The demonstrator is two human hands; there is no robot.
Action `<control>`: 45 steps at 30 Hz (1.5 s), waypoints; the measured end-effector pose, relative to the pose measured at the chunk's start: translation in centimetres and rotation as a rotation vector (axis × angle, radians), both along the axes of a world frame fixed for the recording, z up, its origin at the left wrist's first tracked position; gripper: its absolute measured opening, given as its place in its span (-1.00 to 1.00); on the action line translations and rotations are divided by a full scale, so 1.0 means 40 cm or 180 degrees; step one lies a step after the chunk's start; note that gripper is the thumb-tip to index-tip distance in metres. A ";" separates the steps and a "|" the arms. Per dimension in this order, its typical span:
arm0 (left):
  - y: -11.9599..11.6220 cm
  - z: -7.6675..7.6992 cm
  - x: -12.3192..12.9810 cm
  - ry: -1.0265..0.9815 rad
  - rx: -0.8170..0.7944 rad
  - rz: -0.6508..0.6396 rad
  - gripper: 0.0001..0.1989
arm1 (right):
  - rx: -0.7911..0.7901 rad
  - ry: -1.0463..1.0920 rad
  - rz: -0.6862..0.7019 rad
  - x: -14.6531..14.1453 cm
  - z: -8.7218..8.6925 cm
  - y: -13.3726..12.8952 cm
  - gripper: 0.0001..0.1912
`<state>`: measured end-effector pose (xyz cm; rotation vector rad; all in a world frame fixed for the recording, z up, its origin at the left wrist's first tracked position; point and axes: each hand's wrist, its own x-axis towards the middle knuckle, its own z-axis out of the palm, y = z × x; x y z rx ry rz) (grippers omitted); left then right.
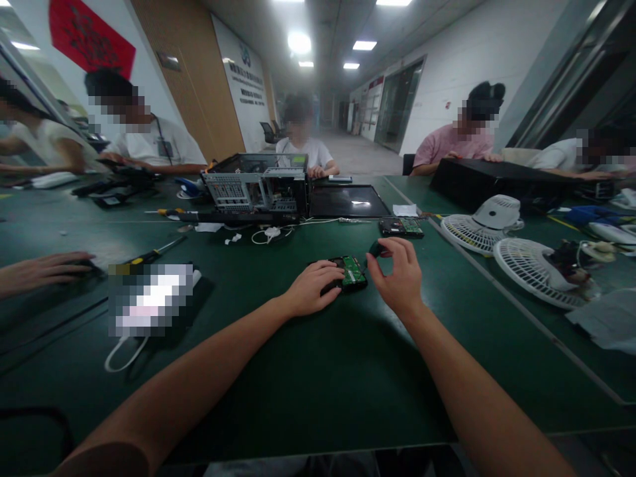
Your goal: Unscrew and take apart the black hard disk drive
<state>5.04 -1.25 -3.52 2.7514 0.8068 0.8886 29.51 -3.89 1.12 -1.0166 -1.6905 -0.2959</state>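
A small black device with a green circuit board point(354, 270) lies on the green table point(318, 371) in front of me. My left hand point(316, 287) rests on its left part, fingers closed against it and covering that side. Just right of the board, my right hand point(399, 275) pinches a dark screwdriver point(376, 249) between thumb and fingers; its thin shaft slants down toward the board's right edge. Whether the tip touches the board cannot be made out. A similar device with a circuit board point(401, 228) lies farther back, beyond my right hand.
An open computer case point(258, 189) and a flat black panel point(348, 201) stand behind. White fan parts point(536, 271) lie right; a phone point(154, 298) and yellow-black screwdriver point(149, 257) lie left. Another person's hand point(47, 273) is at far left. Several people sit around.
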 end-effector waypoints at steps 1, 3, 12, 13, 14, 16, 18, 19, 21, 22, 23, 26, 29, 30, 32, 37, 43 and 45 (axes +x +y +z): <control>0.000 0.000 0.000 0.0008 -0.0010 0.0002 -0.64 | -0.0022 -0.0014 -0.0029 0.000 0.001 -0.001 -0.64; 0.001 0.000 0.000 0.0020 -0.0023 0.0009 -0.64 | -0.0031 -0.0027 -0.0016 0.002 0.003 -0.002 -0.64; 0.004 -0.003 0.001 0.0016 0.0000 -0.0018 -0.64 | -0.0017 0.0012 -0.0032 0.003 0.000 -0.002 -0.65; 0.004 -0.002 0.001 0.0020 -0.0002 -0.0016 -0.64 | 0.0003 0.0022 -0.0073 0.004 0.000 -0.002 -0.66; 0.003 -0.002 0.001 0.0022 -0.0006 -0.0016 -0.64 | 0.0011 0.0026 -0.0103 0.004 0.001 -0.002 -0.68; 0.002 0.000 0.000 0.0018 -0.0023 -0.0010 -0.64 | -0.0004 0.0025 -0.0142 0.005 0.004 -0.003 -0.68; 0.000 0.002 0.000 0.0018 -0.0040 -0.0007 -0.64 | -0.0044 0.0019 -0.0137 0.006 0.006 -0.004 -0.67; -0.001 0.003 0.000 0.0023 -0.0043 -0.0009 -0.64 | -0.0060 0.0009 -0.0110 0.006 0.006 -0.005 -0.65; -0.002 0.005 0.000 0.0031 -0.0037 -0.0017 -0.63 | -0.0081 -0.0038 -0.0022 0.006 0.008 -0.008 -0.62; -0.002 0.005 0.001 0.0035 -0.0031 -0.0027 -0.63 | -0.0088 -0.0070 0.0020 0.006 0.008 -0.009 -0.60; -0.001 0.005 0.001 0.0038 -0.0026 -0.0038 -0.63 | -0.0097 -0.0100 0.0051 0.005 0.009 -0.010 -0.58; 0.000 0.004 0.002 0.0015 -0.0019 -0.0053 -0.63 | -0.0131 -0.0133 0.0079 0.003 0.012 -0.014 -0.56; 0.001 0.002 0.003 0.0014 -0.0029 -0.0044 -0.63 | -0.0142 -0.0098 0.0050 0.001 0.013 -0.015 -0.57; 0.001 0.002 0.002 0.0019 -0.0031 -0.0044 -0.63 | -0.0141 -0.0085 0.0044 0.001 0.013 -0.014 -0.58; 0.001 0.003 0.002 0.0023 -0.0028 -0.0041 -0.63 | -0.0127 -0.0058 0.0046 0.000 0.012 -0.012 -0.60; 0.000 0.003 0.002 0.0025 -0.0034 -0.0021 -0.63 | -0.0134 0.0053 -0.0017 0.000 0.008 -0.009 -0.63; 0.001 0.003 0.003 0.0016 -0.0037 -0.0051 -0.62 | -0.0351 0.0268 0.0249 -0.007 -0.006 -0.010 -0.57; 0.001 0.004 0.003 0.0016 -0.0038 -0.0056 -0.62 | -0.0420 0.0386 0.0308 -0.011 -0.012 -0.008 -0.56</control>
